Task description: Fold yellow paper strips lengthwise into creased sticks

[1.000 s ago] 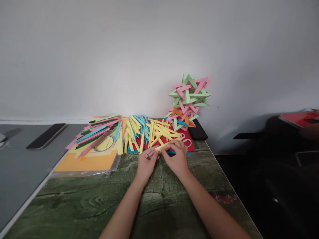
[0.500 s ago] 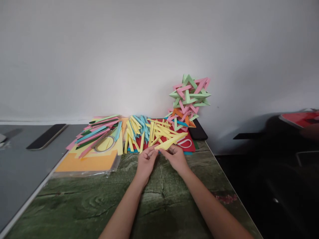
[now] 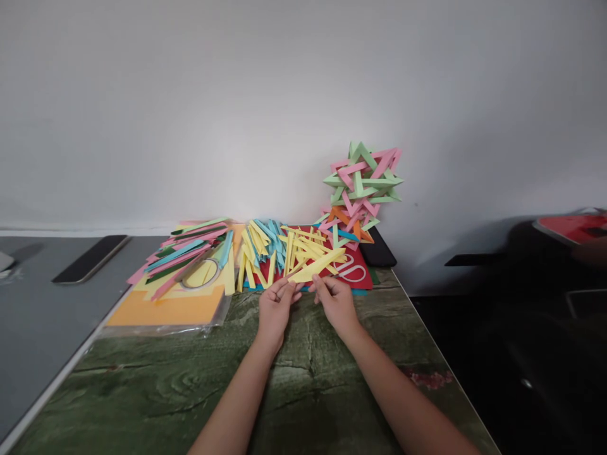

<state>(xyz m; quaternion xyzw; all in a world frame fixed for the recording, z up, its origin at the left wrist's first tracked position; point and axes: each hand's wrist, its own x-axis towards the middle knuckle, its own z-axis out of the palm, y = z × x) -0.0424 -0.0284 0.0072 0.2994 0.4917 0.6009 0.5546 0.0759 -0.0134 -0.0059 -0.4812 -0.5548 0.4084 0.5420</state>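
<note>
A folded yellow paper strip (image 3: 317,265) is pinched between my two hands, slanting up to the right. My left hand (image 3: 276,306) closes on its lower left end. The fingers of my right hand (image 3: 336,304) grip its lower edge near the middle. Just beyond lie loose yellow folded strips (image 3: 301,243) on a red sheet (image 3: 363,275) with a white printed design. Blue folded strips (image 3: 274,234) sit to their left, mixed with more yellow ones.
At the back right stands a pink and green woven paper star model (image 3: 363,180), with a black phone (image 3: 379,248) beside its base. Left are coloured paper strips (image 3: 184,253) on an orange paper pack (image 3: 164,309). Another phone (image 3: 90,259) lies on the grey table. A wall rises behind.
The yellow strip has shifted slightly left and down in my hands. My right hand's thumb and fingers have moved along its lower edge. The surroundings look the same.
</note>
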